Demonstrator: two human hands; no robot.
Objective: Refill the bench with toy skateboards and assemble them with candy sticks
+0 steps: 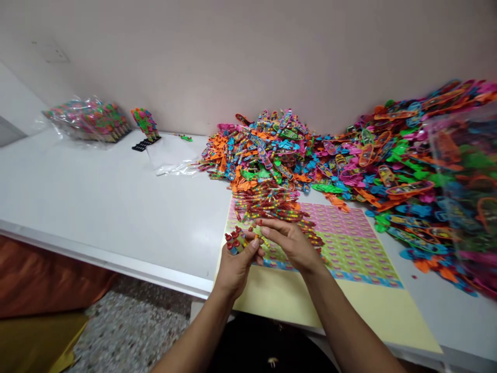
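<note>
My left hand (236, 267) is closed around a bundle of short, colourful tubes with red ends (236, 241); their exact kind I cannot tell. Thumb and fingers of my right hand (297, 243) pinch one yellowish tube with a red tip (258, 230), which the left fingertips also touch. Just beyond both hands lies a pile of slim red-and-yellow patterned sticks (267, 202). Under the hands is a sticker sheet (353, 248) with pink, green and blue printed bands and a plain yellow lower part.
Behind the sticks rises a heap of small toy skateboards and bright plastic pieces (264, 145). A larger heap (411, 191) fills the right, with a clear bag (466, 181) beside it. At back left stand a wrapped bundle (89, 122) and a black rack (145, 143) holding colourful pieces.
</note>
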